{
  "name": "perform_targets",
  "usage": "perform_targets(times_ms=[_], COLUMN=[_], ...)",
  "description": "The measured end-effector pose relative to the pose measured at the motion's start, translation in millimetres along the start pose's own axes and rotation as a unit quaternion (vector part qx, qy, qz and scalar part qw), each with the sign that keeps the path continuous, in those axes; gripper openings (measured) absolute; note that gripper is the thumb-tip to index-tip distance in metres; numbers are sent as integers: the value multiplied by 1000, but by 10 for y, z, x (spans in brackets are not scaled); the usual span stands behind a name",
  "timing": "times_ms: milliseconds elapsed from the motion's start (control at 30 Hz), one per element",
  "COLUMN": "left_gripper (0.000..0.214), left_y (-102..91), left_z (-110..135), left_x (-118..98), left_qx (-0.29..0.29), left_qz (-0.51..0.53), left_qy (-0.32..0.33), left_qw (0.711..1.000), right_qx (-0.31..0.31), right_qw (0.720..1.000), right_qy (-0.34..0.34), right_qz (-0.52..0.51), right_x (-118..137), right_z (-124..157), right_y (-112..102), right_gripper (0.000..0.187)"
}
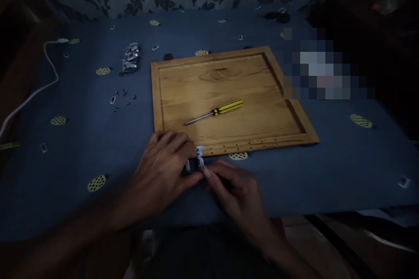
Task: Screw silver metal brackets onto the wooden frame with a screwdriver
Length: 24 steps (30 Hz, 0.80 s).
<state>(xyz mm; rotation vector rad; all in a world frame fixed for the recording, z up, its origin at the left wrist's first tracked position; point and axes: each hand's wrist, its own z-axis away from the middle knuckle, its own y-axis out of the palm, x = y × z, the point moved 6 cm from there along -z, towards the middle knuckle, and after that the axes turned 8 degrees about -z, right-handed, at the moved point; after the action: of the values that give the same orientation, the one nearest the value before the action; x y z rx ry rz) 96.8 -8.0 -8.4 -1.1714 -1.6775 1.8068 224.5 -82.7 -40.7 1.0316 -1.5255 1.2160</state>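
Note:
A wooden panel (229, 139) with a raised frame lies flat on a table covered in blue cloth (327, 161). On the panel rests a screwdriver (216, 111) with a yellow and black handle. At the panel's near left edge, my left hand (160, 174) and my right hand (235, 192) meet around a small metal hinge (198, 155). Both hands pinch it with curled fingers, holding it against the panel's front edge beside a row of small holes.
A pile of metal hinges (131, 57) lies at the back left, with several loose screws (121, 100) nearer. A white cable (36, 89) runs along the left edge. Dark objects (278, 16) sit at the far back. A patterned cloth hangs behind the table.

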Motion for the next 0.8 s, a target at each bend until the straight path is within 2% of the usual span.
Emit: perform_targets(times_ms=[800], left_gripper=[24], left_y=[9], left_z=[-11], left_x=[-8], left_qx=[-3], left_qz=[-5], left_qy=[-4], left_qw=[1000], right_qx=[-1], right_qw=[1000], right_qy=[4], right_qz=[5], right_x=[2], right_z=[4], right_y=[-6], right_gripper=[31])
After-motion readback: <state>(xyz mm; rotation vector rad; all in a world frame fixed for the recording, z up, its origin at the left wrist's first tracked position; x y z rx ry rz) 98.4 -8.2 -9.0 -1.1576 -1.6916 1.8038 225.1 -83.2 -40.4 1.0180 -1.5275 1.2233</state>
